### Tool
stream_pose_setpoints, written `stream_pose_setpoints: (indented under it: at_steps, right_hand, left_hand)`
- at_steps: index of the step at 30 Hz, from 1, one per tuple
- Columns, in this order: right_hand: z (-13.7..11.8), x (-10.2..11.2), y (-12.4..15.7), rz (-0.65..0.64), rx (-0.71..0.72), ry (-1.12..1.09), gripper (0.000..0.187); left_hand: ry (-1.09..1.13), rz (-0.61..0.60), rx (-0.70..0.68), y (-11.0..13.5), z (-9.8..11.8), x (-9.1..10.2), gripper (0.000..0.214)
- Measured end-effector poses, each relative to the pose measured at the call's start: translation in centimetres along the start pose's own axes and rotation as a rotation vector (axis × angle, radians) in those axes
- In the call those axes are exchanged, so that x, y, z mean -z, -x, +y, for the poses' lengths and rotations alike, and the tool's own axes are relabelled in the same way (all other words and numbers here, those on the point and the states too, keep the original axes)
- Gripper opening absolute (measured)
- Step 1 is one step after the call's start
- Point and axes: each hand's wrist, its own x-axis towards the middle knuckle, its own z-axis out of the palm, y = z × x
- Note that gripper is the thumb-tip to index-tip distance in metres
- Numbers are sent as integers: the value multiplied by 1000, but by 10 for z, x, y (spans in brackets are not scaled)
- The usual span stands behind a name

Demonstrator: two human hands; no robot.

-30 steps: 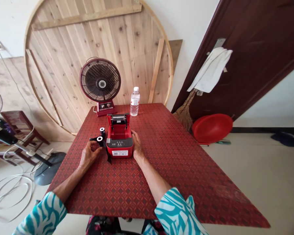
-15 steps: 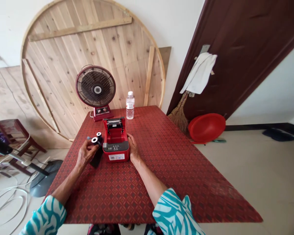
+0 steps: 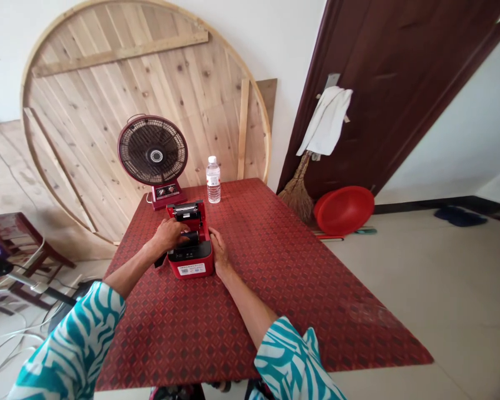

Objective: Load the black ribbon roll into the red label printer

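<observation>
Red printer sits on the red table, lid tipped up toward 12 o'clock, bay open.

Left hand: over the bay's 9 o'clock edge, fingers curled round the near end of a black roll. The roll lies in the bay, at 3 o'clock from the palm, long axis 9-to-3 across the printer. How firm the grip is cannot be told.

Right hand: released, fingers loose, laid against the printer's 3 o'clock wall, touching it, apart from the roll. The left hand is the nearer one.

Fan stands at 11 o'clock of the printer, water bottle at 1 o'clock, both well apart.
</observation>
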Motion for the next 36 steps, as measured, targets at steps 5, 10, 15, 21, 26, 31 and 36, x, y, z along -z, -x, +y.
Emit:
stream_pose_setpoints:
  at_steps: [5,10,15,21,26,31,36]
  right_hand:
    - [0,1,5,3,-6,19,36]
    - [-20,-3,-15,10,-40,60,39]
    - [-70,-29,-66,-95,150,138,42]
    - [-93,-29,-43,-178,328,295,39]
    - [-77,0,9,-240,438,397,39]
    - [-63,7,22,-253,512,433,36]
    - [-59,12,27,-257,559,499,37]
  left_hand:
    - [-9,-128,-42,-18,0,-6,12]
    - [144,-162,-129,-6,-8,3,24]
    - [423,14,-228,35,-8,6,27]
    - [354,221,-449,63,-7,2,22]
    - [243,581,-240,67,-29,-12,34]
    - [115,467,-288,67,-47,-33,50]
    - [118,490,-223,73,-46,-47,41]
